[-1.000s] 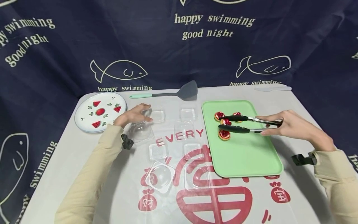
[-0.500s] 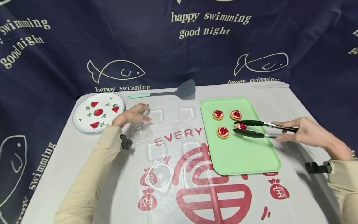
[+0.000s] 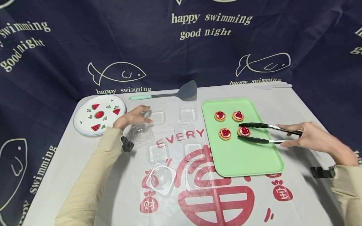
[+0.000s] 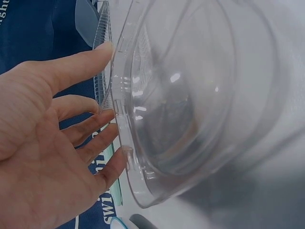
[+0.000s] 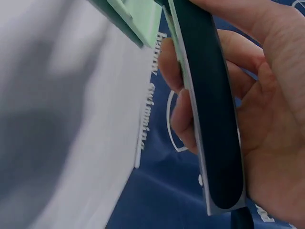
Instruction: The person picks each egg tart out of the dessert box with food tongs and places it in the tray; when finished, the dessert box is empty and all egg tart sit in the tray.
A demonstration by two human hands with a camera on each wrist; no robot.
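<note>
My right hand [image 3: 316, 136] grips black-tipped metal tongs [image 3: 278, 128] over the green tray [image 3: 249, 161]. The tong tips stand apart on either side of a small red-topped tart [image 3: 244, 131], which rests on the tray. In the right wrist view the tongs' dark handle [image 5: 209, 105] lies between thumb and fingers. My left hand [image 3: 132, 117] has its fingers loosely bent beside a clear plastic box [image 3: 157, 116] and its domed lid [image 3: 141, 134]. Up close in the left wrist view, the left fingertips meet the rim of a clear container [image 4: 186, 100].
More tarts [image 3: 225, 133] sit on the tray's far half. Several clear bases and lids [image 3: 161, 178] cover the table's middle. A watermelon-patterned plate [image 3: 85, 121] stands at the left. A spatula [image 3: 188, 91] and a pale knife [image 3: 272, 86] lie along the back edge.
The tongs have carried a tart rightward from the left tarts and spread apart around it, leaving it on the tray. My left hand has stayed by the clear boxes.
</note>
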